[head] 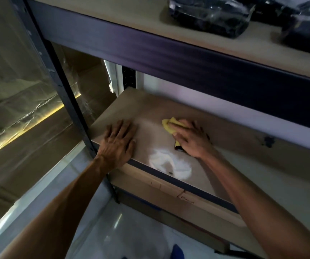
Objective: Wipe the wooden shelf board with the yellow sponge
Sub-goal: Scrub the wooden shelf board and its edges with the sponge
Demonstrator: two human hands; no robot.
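While a wiping stroke appears to be in hand, both forearms reach in from 6 o'clock toward the middle tier of a metal rack. Nearest the viewer, a cardboard box [169, 191] sits on the tier below, at 6 o'clock of the hands. Above it lies the shelf board [150, 109] of pale wood. Its front strip carries a white patch [169, 163]; whether this is foam, moisture or glare cannot be told.

Left hand [119, 139]: laid flat on the board's front corner at 9 o'clock, fingers straight, holding nothing; it seems to act as a brace.

Right hand [189, 139]: at 3 o'clock of the left and apart from it, fingers stretched out, pressing the sponge [170, 126] flat to the wood rather than wrapping it. Yellow shows beyond the fingertips at 10 o'clock, and a dark-and-yellow end pokes out beneath the heel of the palm at 7 o'clock.

Farther along at 3 o'clock, a dark smudge [268, 141] marks the board. At 12 o'clock, the upper shelf carries dark wrapped bundles [210, 15].

Step in hand, as judged: rubbing the left-centre of the board. The next move calls for steady downward pressure while sliding toward the white patch or the right stretch, with the sponge kept beneath the fingers.
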